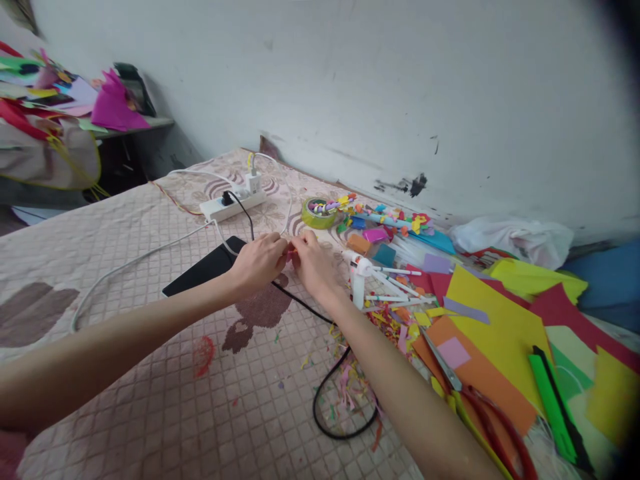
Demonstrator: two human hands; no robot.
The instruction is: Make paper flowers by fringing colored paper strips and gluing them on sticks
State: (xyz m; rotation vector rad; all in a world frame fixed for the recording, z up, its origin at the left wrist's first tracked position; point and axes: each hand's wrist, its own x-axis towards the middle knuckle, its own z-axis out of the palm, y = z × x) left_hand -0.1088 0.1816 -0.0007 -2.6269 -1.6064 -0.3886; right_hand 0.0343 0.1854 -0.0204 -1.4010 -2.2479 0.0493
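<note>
My left hand (pixel 264 260) and my right hand (pixel 311 261) meet fingertip to fingertip over the quilted bedspread (pixel 210 413). Both are closed in a pinch around a small pink-red piece (pixel 291 255), mostly covered by the fingers; its exact kind I cannot make out. Behind my left hand lies a black phone-like slab (pixel 200 275). To the right of my right hand are a white glue gun (pixel 359 277) and several white sticks (pixel 400 299). A roll of yellow-green tape (pixel 318 215) lies just beyond the hands.
A white power strip (pixel 235 204) with plugged-in cables is at the back. Red-handled scissors (pixel 480 400), a green box cutter (pixel 555 400) and coloured sheets (pixel 500 313) cover the right side. Paper scraps (pixel 345 387) and a black cable (pixel 345 437) lie in front.
</note>
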